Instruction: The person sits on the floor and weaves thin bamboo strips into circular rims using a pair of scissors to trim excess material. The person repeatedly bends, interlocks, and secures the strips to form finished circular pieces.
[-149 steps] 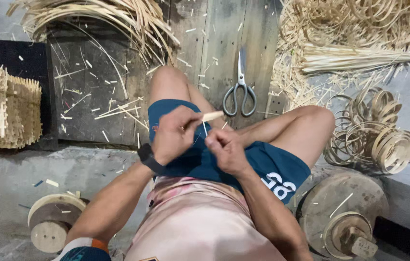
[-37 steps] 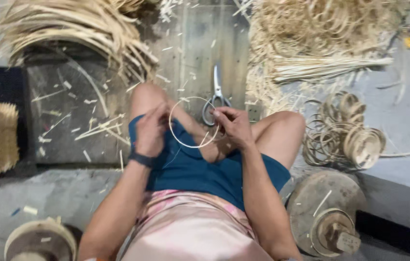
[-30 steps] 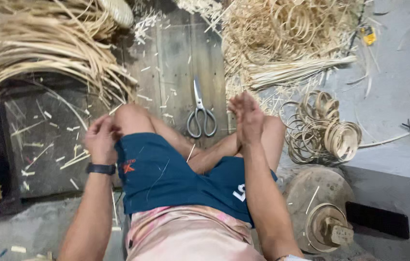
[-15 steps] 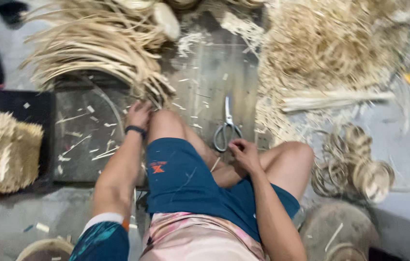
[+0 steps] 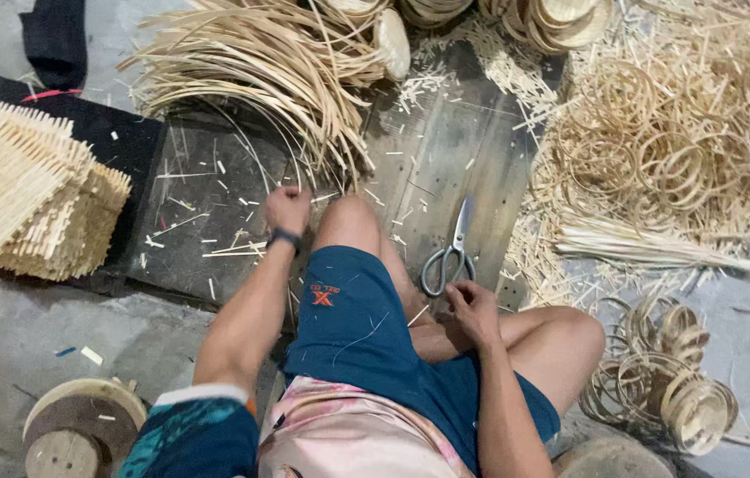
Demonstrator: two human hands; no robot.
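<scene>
Left hand (image 5: pixel 288 209) grip on bamboo strips (image 5: pixel 260 71) | right hand (image 5: pixel 472 312) grip seemingly empty, by scissors (image 5: pixel 447 250)

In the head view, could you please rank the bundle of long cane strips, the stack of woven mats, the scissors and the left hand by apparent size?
1. bundle of long cane strips
2. stack of woven mats
3. scissors
4. left hand

The scissors are longer but thin, so the last two are close.

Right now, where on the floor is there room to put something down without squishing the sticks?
The dark board is mostly bare between the scissors and the strip bundle, with only small chips. The grey concrete below the woven stack is open too. The right side is crowded with loose rings.
</scene>
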